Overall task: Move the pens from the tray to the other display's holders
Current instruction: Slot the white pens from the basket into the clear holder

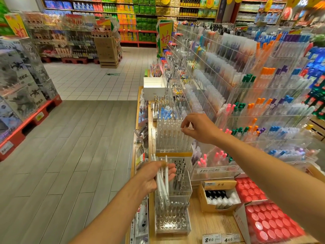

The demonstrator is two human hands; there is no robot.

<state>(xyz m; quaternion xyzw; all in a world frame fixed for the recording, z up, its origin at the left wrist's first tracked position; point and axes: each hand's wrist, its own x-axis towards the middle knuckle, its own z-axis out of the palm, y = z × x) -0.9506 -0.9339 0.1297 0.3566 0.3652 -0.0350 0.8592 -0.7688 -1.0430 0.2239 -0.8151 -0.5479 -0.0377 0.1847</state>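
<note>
**White pens in hand at the stationery aisle**

At the near end of a wooden display surface, a person's left hand closes its grip around a bundle of white pens, fingers and thumb curled about the middle of the barrels. The pens are slim and matte white, with pale translucent tips pointing down and toward the camera; their upper ends fan out above the knuckles. They hang just over a clear acrylic holder whose rows of round holes show mostly bare at the front, with a few dark pens standing in a taller clear box behind.

Farther along, the right hand hovers at the top edge of another clear holder packed with pale, clear-capped pens, its thumb and forefinger drawn close together; whether they pinch anything cannot be told.

Beside the holders sit a yellow carton of small bottles and red-capped items in trays. Tiered racks of coloured pens rise on the right, and grey plank flooring runs along the left.
</note>
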